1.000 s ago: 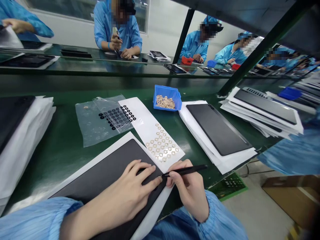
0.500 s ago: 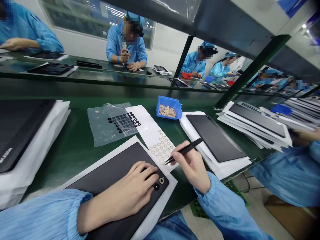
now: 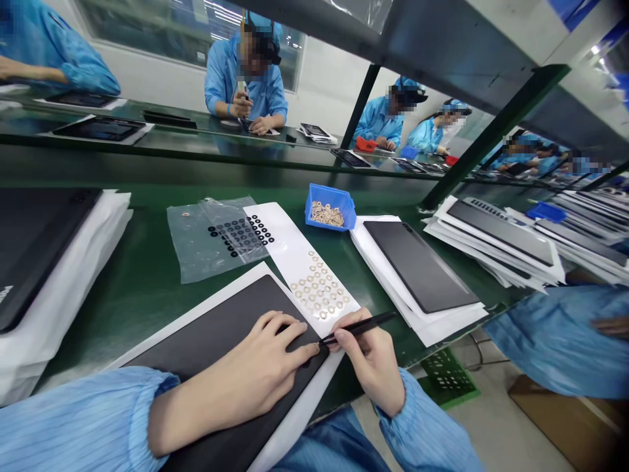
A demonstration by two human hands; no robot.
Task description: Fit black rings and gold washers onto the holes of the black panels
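A dark tablet back cover [image 3: 216,341] lies on a white sheet at the near edge of the green bench. My left hand [image 3: 260,373] rests on it, fingers curled and pressing near its right corner. My right hand [image 3: 368,360] pinches black tweezers [image 3: 358,328], whose tips touch the cover's corner beside my left fingertips. Just beyond lies a white strip [image 3: 299,262] carrying several small gold rings [image 3: 319,292] and black rings [image 3: 255,229].
A clear plastic bag [image 3: 206,239] lies left of the strip. A blue bin [image 3: 330,206] of gold rings stands behind it. Covers on white sheets lie at right [image 3: 417,265] and are stacked at left [image 3: 44,255] and far right [image 3: 496,233]. Other people work across the bench; a neighbour's blue sleeve [image 3: 560,334] is at right.
My right hand has brought the tweezers from the strip of gold rings back to the cover's corner. My left fingers now hide the black and gold rings seen there half a second ago.
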